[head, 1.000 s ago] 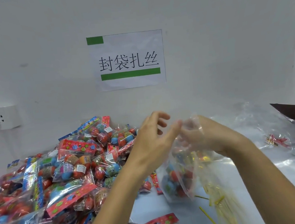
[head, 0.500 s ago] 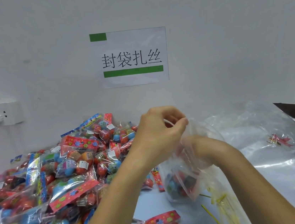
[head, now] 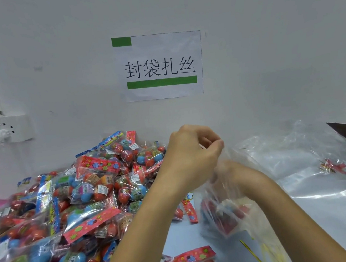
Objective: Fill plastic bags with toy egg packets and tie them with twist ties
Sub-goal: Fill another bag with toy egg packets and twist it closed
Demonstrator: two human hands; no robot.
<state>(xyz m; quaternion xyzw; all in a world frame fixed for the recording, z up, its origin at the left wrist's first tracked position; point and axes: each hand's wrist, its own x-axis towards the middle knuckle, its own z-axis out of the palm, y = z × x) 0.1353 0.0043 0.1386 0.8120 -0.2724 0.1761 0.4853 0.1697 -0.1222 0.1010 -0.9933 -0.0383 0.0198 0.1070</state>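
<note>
Colourful plastic packets of toy eggs [head: 72, 208] were heaped on the left of the pale blue table [head: 181, 238], and loose sheets of clear plastic bags [head: 302, 158] were spread on the right. Between them a clear plastic bag [head: 228, 213], already holding some egg packets, was kept lifted. Its mouth was pinched by the curled left hand [head: 192, 156]. The right hand [head: 229, 174] was pushed inside the film; its grip could not be told. Thin yellow twist ties [head: 268, 254] lay below. If the pinch slipped, the packets could spill; the thin film could also tear.

bag [head: 231, 208]: clear glossy plastic | packets [head: 100, 183]: shiny crinkled film | sign [head: 160, 67]: matt paper
</note>
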